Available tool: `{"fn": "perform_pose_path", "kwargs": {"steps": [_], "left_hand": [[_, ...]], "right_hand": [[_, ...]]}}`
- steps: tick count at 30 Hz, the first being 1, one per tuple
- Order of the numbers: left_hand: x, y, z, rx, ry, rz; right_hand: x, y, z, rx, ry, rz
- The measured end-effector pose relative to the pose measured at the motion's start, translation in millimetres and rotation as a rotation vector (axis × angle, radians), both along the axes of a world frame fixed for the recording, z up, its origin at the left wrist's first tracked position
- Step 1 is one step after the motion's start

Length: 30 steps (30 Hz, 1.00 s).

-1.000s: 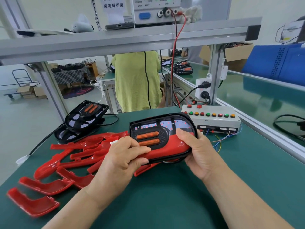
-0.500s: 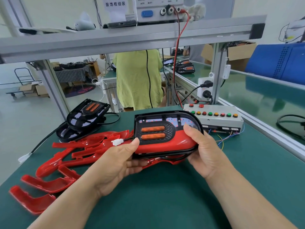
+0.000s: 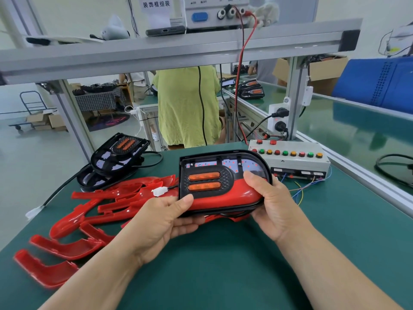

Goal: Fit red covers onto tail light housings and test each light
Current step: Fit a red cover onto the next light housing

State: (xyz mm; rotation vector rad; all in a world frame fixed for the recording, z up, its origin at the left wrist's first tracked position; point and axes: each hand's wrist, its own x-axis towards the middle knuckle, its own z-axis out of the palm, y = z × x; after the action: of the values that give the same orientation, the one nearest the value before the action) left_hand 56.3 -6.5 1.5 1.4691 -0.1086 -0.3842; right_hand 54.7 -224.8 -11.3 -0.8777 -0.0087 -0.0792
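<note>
Gripping the housing (image 3: 225,175) at both ends. The left hand (image 3: 161,218) has its thumb on the lower-left corner with fingers curled underneath. The right hand (image 3: 270,202) wraps the rounded right end, thumb on top.

Vs 1 s ago: the left hand has come off the top of the cover (image 3: 223,196) and moved to the corner. The right-hand grip is unchanged. The housing now sits higher and faces the camera more.

The cover is seated along the housing's lower half, below the two orange lenses (image 3: 203,176). The housing is held over the near end of the loose covers (image 3: 93,211), which are spread on the green mat (image 3: 212,265) to the left.

- A white connector (image 3: 159,190) lies just beside the housing's left edge.
- The spare housings (image 3: 118,155) are stacked behind the pile.
- The button box (image 3: 290,159) sits behind the right hand, with a red lead (image 3: 242,63) dropping to it from the power supply (image 3: 214,12) on the beam (image 3: 178,50).
- A person (image 3: 187,104) in a yellow-green top stands beyond the bench.

Fingers of both hands are hidden under the housing. Red dots show behind the clear upper window; can't tell if they're lit. The power supply is cut off at the top edge.
</note>
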Motion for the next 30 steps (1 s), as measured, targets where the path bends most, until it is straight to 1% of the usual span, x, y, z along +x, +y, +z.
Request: {"fn": "perform_pose_path", "kwargs": {"steps": [6,13,18,21,25,30], "left_hand": [[1,0,-3,0.025,-0.048,0.013],[2,-1,-6,0.063,-0.126,0.077],[2,-1,-6,0.036,-0.118,0.068],[3,1,-6,0.032,-0.101,0.069],[3,3,-7,0.059,-0.102,0.054],[3,3,-7,0.096,-0.117,0.034]], "right_hand": [[1,1,0,0.000,0.002,0.001],[-1,-1,2,0.001,-0.018,0.033],[-4,-6,4,0.024,-0.066,0.153],[-4,-9,4,-0.009,-0.093,0.209],[-3,-11,3,-0.015,-0.084,0.233],[-1,-13,3,-0.014,-0.049,0.211]]}}
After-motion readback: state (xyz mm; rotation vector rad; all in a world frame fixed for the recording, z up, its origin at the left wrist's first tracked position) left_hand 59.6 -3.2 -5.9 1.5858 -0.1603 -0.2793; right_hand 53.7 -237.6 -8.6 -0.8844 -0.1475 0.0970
